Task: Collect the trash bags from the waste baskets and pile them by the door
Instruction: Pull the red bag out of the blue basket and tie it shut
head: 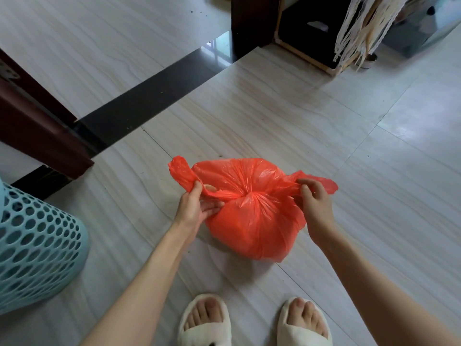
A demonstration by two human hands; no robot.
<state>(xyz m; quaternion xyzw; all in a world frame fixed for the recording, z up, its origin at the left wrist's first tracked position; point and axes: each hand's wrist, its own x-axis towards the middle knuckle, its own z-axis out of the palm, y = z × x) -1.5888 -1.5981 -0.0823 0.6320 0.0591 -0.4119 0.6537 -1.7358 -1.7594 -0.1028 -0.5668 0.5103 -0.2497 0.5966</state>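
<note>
A full red-orange trash bag [252, 221] sits on the tiled floor just in front of my feet. Its top is gathered into a twist at the middle, with two handle flaps stretched out to either side. My left hand [197, 208] pinches the left flap between thumb and fingers. The right flap is pinched by my right hand [313, 203], pulled out to the right. A light blue perforated waste basket [37, 243] stands at the left edge, partly cut off by the frame.
A dark brown door frame [37, 126] and a black threshold strip [149, 96] lie to the upper left. A dark cabinet [311, 28] with pale hanging fringe [361, 28] stands at the top right. My slippered feet [254, 323] are at the bottom.
</note>
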